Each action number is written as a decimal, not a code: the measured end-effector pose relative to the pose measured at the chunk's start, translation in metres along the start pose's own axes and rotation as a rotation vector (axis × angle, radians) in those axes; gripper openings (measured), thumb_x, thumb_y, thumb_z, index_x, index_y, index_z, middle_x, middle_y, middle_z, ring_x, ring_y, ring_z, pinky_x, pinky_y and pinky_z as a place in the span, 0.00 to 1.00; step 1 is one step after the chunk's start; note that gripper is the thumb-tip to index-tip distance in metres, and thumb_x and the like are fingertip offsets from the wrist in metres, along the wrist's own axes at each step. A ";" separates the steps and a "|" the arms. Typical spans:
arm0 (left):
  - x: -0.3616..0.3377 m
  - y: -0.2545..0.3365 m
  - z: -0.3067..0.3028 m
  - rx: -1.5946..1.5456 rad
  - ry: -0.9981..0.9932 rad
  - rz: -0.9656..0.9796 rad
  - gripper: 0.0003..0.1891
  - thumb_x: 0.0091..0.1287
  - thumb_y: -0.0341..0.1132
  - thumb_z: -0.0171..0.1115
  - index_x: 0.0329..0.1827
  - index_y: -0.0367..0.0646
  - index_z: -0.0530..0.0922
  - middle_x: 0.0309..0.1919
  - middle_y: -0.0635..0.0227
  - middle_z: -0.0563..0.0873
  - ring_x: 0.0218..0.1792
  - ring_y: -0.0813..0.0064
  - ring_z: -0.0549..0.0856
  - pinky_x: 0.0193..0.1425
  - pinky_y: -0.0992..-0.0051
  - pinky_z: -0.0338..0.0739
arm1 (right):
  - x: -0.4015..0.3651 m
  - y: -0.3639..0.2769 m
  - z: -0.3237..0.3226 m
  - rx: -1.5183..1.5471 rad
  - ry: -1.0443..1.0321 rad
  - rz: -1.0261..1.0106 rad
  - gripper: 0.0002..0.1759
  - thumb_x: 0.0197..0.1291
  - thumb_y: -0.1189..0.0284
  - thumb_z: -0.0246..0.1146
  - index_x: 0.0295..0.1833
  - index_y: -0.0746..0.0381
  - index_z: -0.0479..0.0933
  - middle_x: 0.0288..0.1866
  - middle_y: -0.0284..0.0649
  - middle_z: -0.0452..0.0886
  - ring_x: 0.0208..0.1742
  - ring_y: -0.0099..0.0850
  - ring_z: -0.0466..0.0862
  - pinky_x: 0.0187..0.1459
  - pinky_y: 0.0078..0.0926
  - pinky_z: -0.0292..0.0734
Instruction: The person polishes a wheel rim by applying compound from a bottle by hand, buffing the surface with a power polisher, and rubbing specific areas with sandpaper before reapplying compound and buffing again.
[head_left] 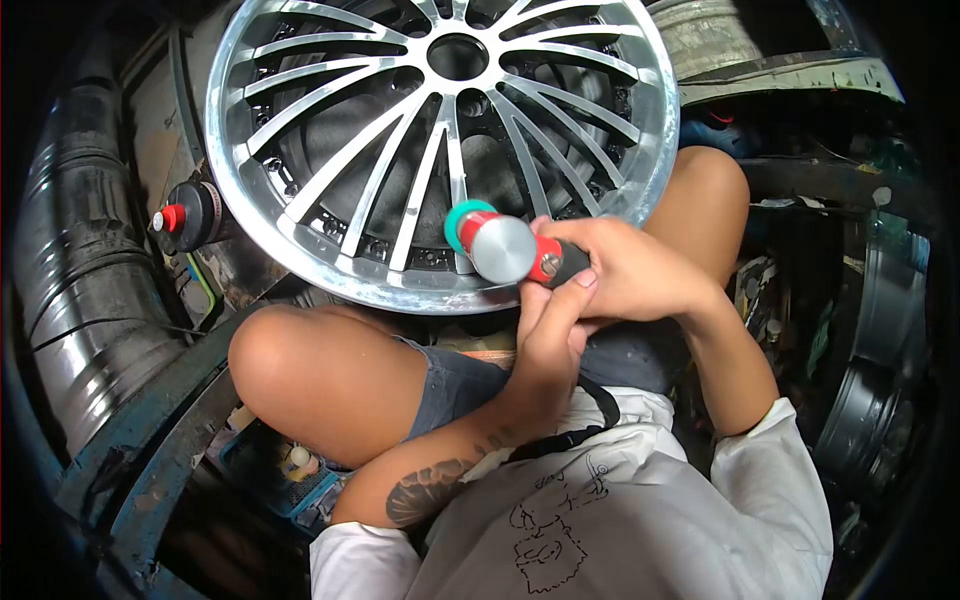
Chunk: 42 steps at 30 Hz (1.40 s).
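A shiny multi-spoke alloy wheel rim (330,180) stands tilted in front of my knees. Both hands hold a small hand-held power sander (503,247) with a silver head, red collar and green pad. The green pad (462,218) touches the rim's lower spokes near the lip. My right hand (630,268) wraps the tool's dark body from above. My left hand (548,325) supports it from below, thumb up against the body.
A black knob with a red tip (180,215) sticks out left of the rim. A large metal cylinder (80,250) lies at far left. Another dark wheel (880,380) sits at right. My bare knees (300,370) flank the rim. Clutter covers the floor.
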<state>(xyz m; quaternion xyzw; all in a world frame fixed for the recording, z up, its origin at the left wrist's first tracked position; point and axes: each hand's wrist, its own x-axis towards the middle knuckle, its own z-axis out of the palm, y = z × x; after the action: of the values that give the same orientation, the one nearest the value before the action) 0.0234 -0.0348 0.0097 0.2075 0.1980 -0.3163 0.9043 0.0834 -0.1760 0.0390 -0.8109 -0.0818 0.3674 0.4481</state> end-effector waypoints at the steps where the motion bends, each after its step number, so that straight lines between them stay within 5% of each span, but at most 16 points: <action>1: 0.004 0.002 -0.001 0.034 -0.007 0.024 0.36 0.78 0.38 0.53 0.85 0.44 0.49 0.73 0.53 0.70 0.75 0.57 0.74 0.76 0.49 0.73 | 0.002 0.000 -0.002 0.008 0.037 -0.015 0.26 0.54 0.72 0.75 0.59 0.65 0.81 0.43 0.40 0.88 0.42 0.26 0.85 0.49 0.29 0.82; 3: 0.013 0.009 -0.002 0.072 -0.046 0.078 0.33 0.78 0.37 0.52 0.83 0.43 0.52 0.71 0.53 0.73 0.71 0.58 0.78 0.72 0.51 0.77 | 0.008 0.001 -0.003 0.097 0.093 0.011 0.19 0.57 0.69 0.72 0.54 0.62 0.82 0.41 0.42 0.88 0.41 0.35 0.89 0.47 0.33 0.82; 5: 0.027 0.014 -0.009 0.109 -0.153 0.060 0.30 0.78 0.36 0.53 0.80 0.43 0.55 0.66 0.55 0.76 0.66 0.60 0.82 0.68 0.53 0.79 | 0.012 0.003 -0.003 0.336 0.158 0.112 0.17 0.60 0.71 0.70 0.55 0.63 0.82 0.36 0.35 0.86 0.34 0.20 0.82 0.35 0.23 0.79; 11: 0.037 0.016 0.007 0.173 -0.216 0.064 0.29 0.77 0.37 0.55 0.78 0.43 0.56 0.60 0.56 0.79 0.61 0.63 0.83 0.65 0.57 0.81 | 0.004 0.004 -0.008 0.288 0.381 0.136 0.22 0.60 0.72 0.71 0.60 0.64 0.82 0.36 0.35 0.85 0.33 0.18 0.81 0.33 0.21 0.78; 17: 0.016 0.015 0.000 0.313 -0.316 0.096 0.49 0.73 0.34 0.53 0.88 0.46 0.29 0.76 0.48 0.63 0.73 0.59 0.75 0.78 0.59 0.69 | -0.008 0.004 0.001 0.082 0.425 -0.183 0.23 0.56 0.72 0.73 0.58 0.66 0.82 0.38 0.36 0.86 0.37 0.19 0.82 0.41 0.21 0.80; 26: -0.001 0.003 0.001 0.076 -0.141 0.030 0.40 0.73 0.31 0.52 0.83 0.46 0.40 0.74 0.46 0.65 0.76 0.52 0.72 0.79 0.46 0.68 | 0.003 0.004 -0.002 0.353 0.052 0.144 0.22 0.56 0.69 0.72 0.56 0.66 0.83 0.30 0.36 0.84 0.28 0.17 0.80 0.28 0.21 0.75; 27: -0.006 -0.005 0.001 0.070 -0.114 0.043 0.40 0.73 0.32 0.52 0.83 0.47 0.40 0.75 0.47 0.65 0.76 0.51 0.72 0.79 0.45 0.67 | 0.000 0.008 -0.004 0.140 0.012 0.196 0.25 0.57 0.73 0.72 0.62 0.64 0.82 0.39 0.33 0.87 0.36 0.21 0.82 0.42 0.24 0.80; 30: -0.015 -0.019 -0.007 -0.019 -0.114 0.088 0.40 0.73 0.32 0.52 0.84 0.51 0.41 0.77 0.49 0.62 0.78 0.51 0.70 0.82 0.44 0.63 | -0.004 -0.008 0.000 -0.137 -0.030 0.127 0.30 0.52 0.68 0.74 0.64 0.60 0.82 0.36 0.48 0.88 0.34 0.35 0.87 0.42 0.33 0.81; 36: -0.002 -0.018 -0.017 -0.081 -0.114 0.134 0.30 0.77 0.32 0.52 0.78 0.48 0.50 0.64 0.52 0.80 0.71 0.57 0.78 0.77 0.49 0.69 | 0.005 0.000 0.003 -0.264 0.135 -0.029 0.31 0.52 0.67 0.74 0.64 0.60 0.82 0.35 0.54 0.87 0.30 0.39 0.87 0.38 0.35 0.80; 39: 0.018 0.001 -0.016 0.091 -0.118 0.008 0.21 0.76 0.36 0.56 0.68 0.45 0.63 0.59 0.57 0.82 0.66 0.63 0.81 0.75 0.54 0.72 | -0.003 0.001 0.003 -0.147 0.388 0.011 0.32 0.52 0.70 0.75 0.65 0.62 0.81 0.27 0.43 0.83 0.27 0.28 0.83 0.33 0.31 0.78; 40: 0.023 0.001 -0.021 0.252 -0.200 -0.006 0.20 0.75 0.39 0.59 0.65 0.42 0.65 0.55 0.59 0.83 0.63 0.67 0.83 0.73 0.58 0.73 | -0.013 -0.005 0.000 -0.034 0.335 0.221 0.29 0.56 0.68 0.73 0.65 0.61 0.81 0.34 0.46 0.88 0.39 0.37 0.91 0.45 0.35 0.83; 42: 0.023 0.003 -0.016 0.488 -0.365 0.070 0.34 0.72 0.39 0.64 0.75 0.37 0.59 0.61 0.59 0.76 0.66 0.71 0.77 0.74 0.64 0.71 | -0.028 0.015 0.019 0.175 0.539 -0.026 0.31 0.55 0.71 0.72 0.67 0.64 0.78 0.42 0.42 0.88 0.46 0.31 0.88 0.50 0.31 0.82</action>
<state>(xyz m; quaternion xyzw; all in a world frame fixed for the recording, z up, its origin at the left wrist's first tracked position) 0.0386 -0.0356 -0.0144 0.3651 -0.0570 -0.3552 0.8587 0.0479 -0.1845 0.0356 -0.8364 0.0618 0.1386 0.5267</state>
